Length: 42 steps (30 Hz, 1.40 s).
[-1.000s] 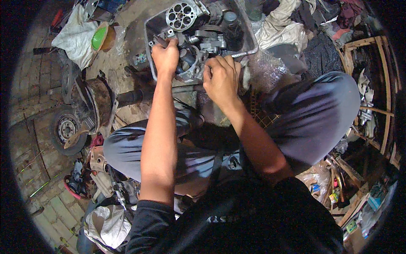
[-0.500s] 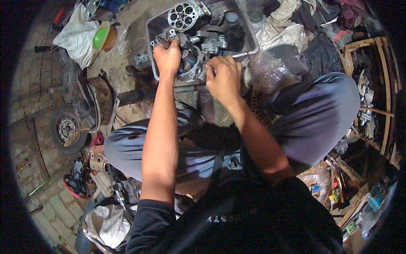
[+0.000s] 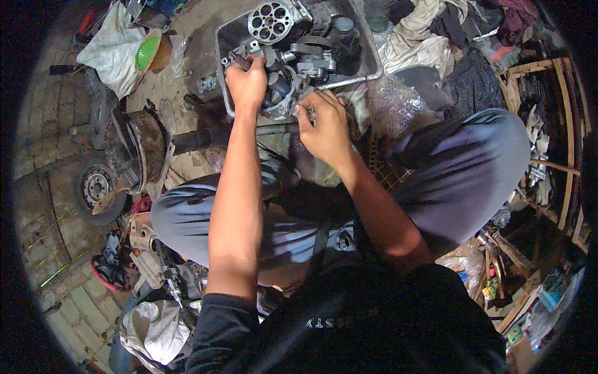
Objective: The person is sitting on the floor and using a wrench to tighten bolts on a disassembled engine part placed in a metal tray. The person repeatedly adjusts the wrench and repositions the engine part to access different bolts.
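A grey metal housing (image 3: 288, 107) with a rounded rim rests in the near left part of a rectangular tray (image 3: 367, 76). At the tray's left side my left hand (image 3: 248, 90) is closed round the housing's upper left part, thumb on top. My right hand (image 3: 325, 128) is at the housing's near right edge, fingers curled and thumb bent inward. Whatever lies between those fingers is too small and shadowed to name. Behind the hands, a round metal disc with several holes (image 3: 271, 22) and other grey machine parts (image 3: 314, 59) fill the tray.
Crumpled cloths (image 3: 414, 43) and clear plastic wrap (image 3: 398, 103) lie right of the tray. Leftward are a green-and-brown bowl (image 3: 148, 53), a white sack (image 3: 112, 47), a rusty drum-like part (image 3: 140, 149) and a small wheel (image 3: 96, 187). A wooden frame (image 3: 564, 137) stands far right.
My right hand has shifted slightly toward me and to the left, along the housing's near edge. My left hand keeps its hold in the same spot.
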Each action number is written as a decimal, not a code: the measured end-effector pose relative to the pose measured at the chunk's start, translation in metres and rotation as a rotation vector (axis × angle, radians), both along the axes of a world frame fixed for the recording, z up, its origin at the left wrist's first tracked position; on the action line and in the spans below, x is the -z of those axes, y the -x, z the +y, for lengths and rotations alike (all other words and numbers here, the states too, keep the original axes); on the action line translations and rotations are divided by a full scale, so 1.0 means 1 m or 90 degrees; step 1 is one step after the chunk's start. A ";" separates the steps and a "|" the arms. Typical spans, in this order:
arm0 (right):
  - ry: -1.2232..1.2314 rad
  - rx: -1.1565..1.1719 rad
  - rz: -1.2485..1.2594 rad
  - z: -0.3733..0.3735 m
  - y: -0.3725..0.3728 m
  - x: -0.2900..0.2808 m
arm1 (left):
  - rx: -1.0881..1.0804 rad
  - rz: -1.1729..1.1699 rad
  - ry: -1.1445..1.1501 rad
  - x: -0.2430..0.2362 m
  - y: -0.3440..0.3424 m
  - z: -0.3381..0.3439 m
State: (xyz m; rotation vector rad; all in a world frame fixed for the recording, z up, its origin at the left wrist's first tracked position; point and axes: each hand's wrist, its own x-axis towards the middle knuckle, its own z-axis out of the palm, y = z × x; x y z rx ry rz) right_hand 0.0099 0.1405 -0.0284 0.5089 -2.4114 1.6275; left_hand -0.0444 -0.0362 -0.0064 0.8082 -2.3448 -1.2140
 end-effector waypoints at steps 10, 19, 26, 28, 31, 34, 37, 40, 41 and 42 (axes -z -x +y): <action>-0.069 0.019 -0.140 -0.003 -0.003 -0.003 | 0.002 0.011 0.021 0.001 -0.012 0.006; -0.030 0.086 -0.283 -0.010 -0.007 -0.006 | -0.013 0.058 0.093 0.003 -0.013 0.012; -0.030 0.042 -0.353 0.007 -0.004 -0.007 | 0.014 0.072 0.045 0.001 -0.015 0.011; -0.003 0.036 -0.328 0.010 -0.004 0.002 | -0.003 0.039 0.061 -0.003 -0.012 0.012; -0.059 0.091 -0.164 0.014 0.006 0.016 | -0.006 0.047 0.053 -0.001 -0.011 0.011; 0.035 0.071 -0.073 0.033 0.023 0.022 | 0.009 0.065 0.057 0.002 -0.011 0.009; 0.052 0.041 -0.073 0.042 0.028 0.009 | 0.005 0.062 0.055 0.007 -0.014 0.006; 0.111 0.020 -0.052 0.046 0.030 0.013 | 0.013 0.073 0.048 0.006 -0.014 0.009; 0.139 0.013 -0.037 0.046 0.031 0.014 | 0.018 0.081 0.048 0.005 -0.015 0.008; 0.165 0.020 -0.086 0.047 0.032 0.015 | 0.020 0.089 0.040 0.004 -0.015 0.009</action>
